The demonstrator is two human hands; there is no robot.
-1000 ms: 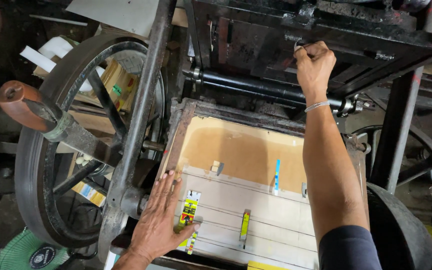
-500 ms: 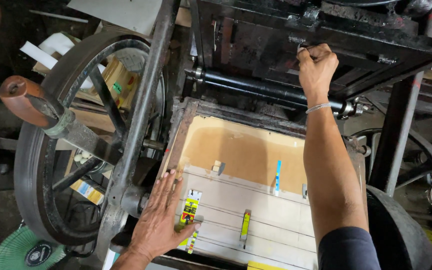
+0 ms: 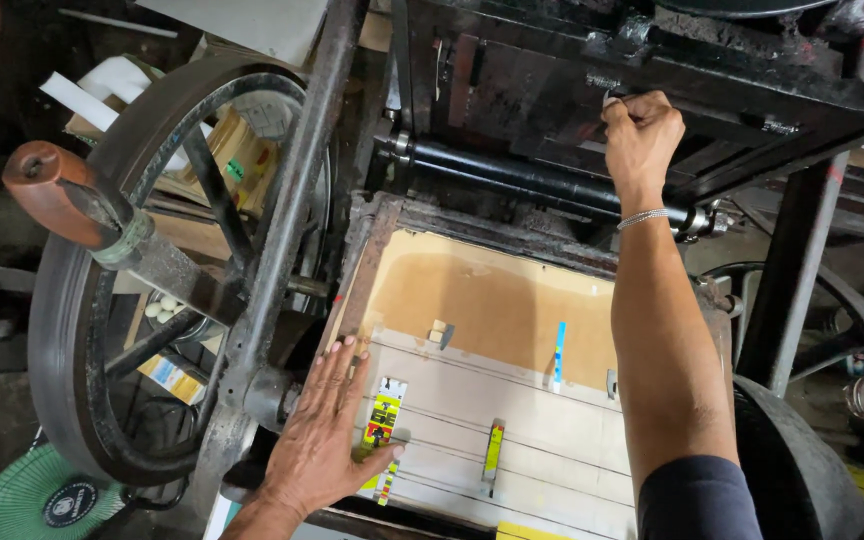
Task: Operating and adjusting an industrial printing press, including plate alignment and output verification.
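A grimy iron press (image 3: pixel 552 120) is filling a cluttered workshop. Its tan platen board (image 3: pixel 492 310) is lying below the black roller (image 3: pixel 512 175); the left hand (image 3: pixel 327 440) is resting flat, fingers spread, on the board's left edge, while the right hand (image 3: pixel 642 135) is clenching a part of the frame above that roller.

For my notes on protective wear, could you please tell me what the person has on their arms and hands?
Both hands are bare, without gloves. The right hand has a thin silver bracelet at the wrist and a dark blue sleeve covering the upper arm. The left hand shows no jewellery or sleeve.
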